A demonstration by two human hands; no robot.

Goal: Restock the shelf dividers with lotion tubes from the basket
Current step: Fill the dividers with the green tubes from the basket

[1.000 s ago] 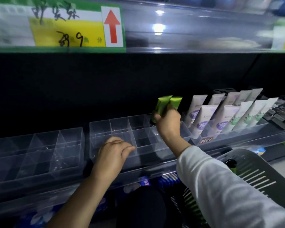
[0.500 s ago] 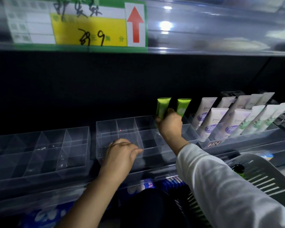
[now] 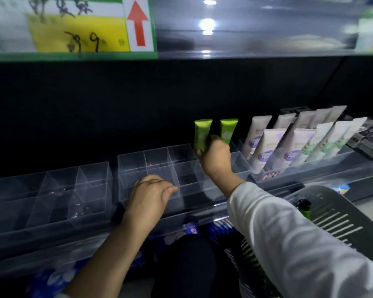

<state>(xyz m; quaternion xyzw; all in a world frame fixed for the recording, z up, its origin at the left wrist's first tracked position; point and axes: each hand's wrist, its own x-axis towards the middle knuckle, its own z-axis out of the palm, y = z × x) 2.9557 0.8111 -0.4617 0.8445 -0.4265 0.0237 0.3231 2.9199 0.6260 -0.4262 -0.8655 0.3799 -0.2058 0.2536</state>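
My right hand (image 3: pixel 215 161) grips two green lotion tubes (image 3: pixel 201 133), upright and side by side, over the back right cells of the middle clear divider tray (image 3: pixel 157 162). The second green tube (image 3: pixel 228 130) stands just right of the first. My left hand (image 3: pixel 151 193) rests with curled fingers on the front wall of the same tray; I see nothing in it. A grey slotted basket (image 3: pixel 340 214) sits at the lower right, with a green tube with a black cap (image 3: pixel 304 208) showing inside.
A second clear divider tray (image 3: pixel 52 190) stands to the left. To the right, a tray holds rows of white tubes with purple labels (image 3: pixel 265 145) and green-leaf labels (image 3: pixel 323 143). A shelf edge with a price tag and red arrow (image 3: pixel 138 24) hangs overhead. Blue packages (image 3: pixel 220 229) lie on the shelf below.
The two green tubes have been set upright and spread slightly apart in my right hand. My left hand has stayed on the tray front.
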